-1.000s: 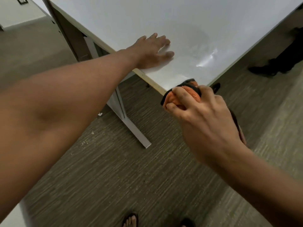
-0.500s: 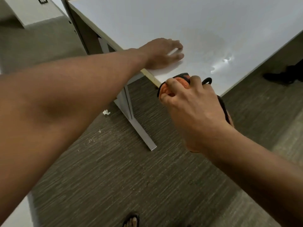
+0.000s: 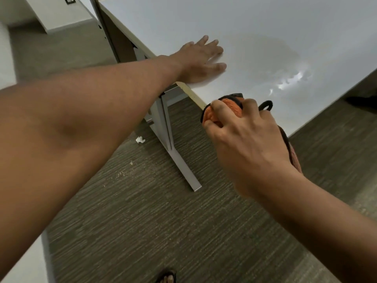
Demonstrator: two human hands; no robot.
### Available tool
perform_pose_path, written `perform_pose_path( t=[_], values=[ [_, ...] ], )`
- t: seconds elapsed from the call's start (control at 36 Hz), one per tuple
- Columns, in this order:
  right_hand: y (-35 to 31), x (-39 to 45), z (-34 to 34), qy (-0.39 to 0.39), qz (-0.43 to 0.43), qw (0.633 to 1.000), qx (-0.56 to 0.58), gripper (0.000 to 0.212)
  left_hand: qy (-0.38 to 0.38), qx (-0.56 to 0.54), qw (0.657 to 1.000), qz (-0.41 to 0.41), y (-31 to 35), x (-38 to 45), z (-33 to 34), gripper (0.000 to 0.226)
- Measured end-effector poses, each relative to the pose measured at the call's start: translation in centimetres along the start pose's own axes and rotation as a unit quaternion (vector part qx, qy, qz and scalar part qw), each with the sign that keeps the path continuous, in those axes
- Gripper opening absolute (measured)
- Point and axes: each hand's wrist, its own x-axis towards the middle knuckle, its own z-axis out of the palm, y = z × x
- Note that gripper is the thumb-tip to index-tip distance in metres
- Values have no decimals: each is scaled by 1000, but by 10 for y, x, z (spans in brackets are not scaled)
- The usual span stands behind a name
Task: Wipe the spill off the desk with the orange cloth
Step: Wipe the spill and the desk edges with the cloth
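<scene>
Orange cloth [image 3: 228, 110] with a dark edge is bunched in the person's right hand [image 3: 242, 139], fingers curled round it, at the near corner of the white desk [image 3: 265, 23]. Most of the cloth is hidden behind the hand; a strip hangs past the wrist. The left hand [image 3: 201, 60] lies flat on the desk near its edge, fingers straight and slightly apart. The spill [image 3: 289, 82] glints just beyond the cloth, its outline hard to trace. A sandalled foot [image 3: 166, 277] is cut off below
</scene>
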Motion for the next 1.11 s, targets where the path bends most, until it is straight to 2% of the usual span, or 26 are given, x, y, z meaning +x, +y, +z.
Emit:
perform_pose_path(
  t=[0.08, 0.19, 0.33, 0.5, 0.58, 0.72, 0.81, 0.89, 0.94, 1.11],
  values=[
    [-3, 7, -1, 13, 2, 1000, -4, 69, -19, 5, 1000, -4, -1, 2, 1, 77],
    [1, 0, -3, -6, -10, 1000, 10, 76, -28, 1, 1000, -10, -2, 3, -1, 77],
    [7, -7, -3, -34, -16, 999, 6, 79, 27, -50, 997, -43, -1, 6, -3, 65],
    [3, 26, 1, 19, -24, 1000, -7, 52, 27, -4, 999, -21, -2, 6, 2, 64],
    [-4, 39, -2, 42, -17, 999, -5, 47, 21, -12, 1000, -19, -4, 7, 0, 61],
    [-1, 36, 4, 52, -33, 998, 9, 50, 45, -80, 996, -23, -11, 4, -7, 60],
    [9, 33, 9, 42, -42, 998, 12, 65, 43, -48, 997, -30, -24, 8, -16, 62],
    [7, 41, 10, 46, -38, 998, 2, 72, 28, -23, 997, -64, -40, 8, -19, 67],
    [4, 47, 10, 53, -37, 998, -6, 74, 7, -6, 999, -51, -45, 7, -14, 69],
    [-2, 72, 2, 96, -34, 995, 25, 46, -1, 25, 1000, -19, -47, 7, -6, 65]
  ],
)
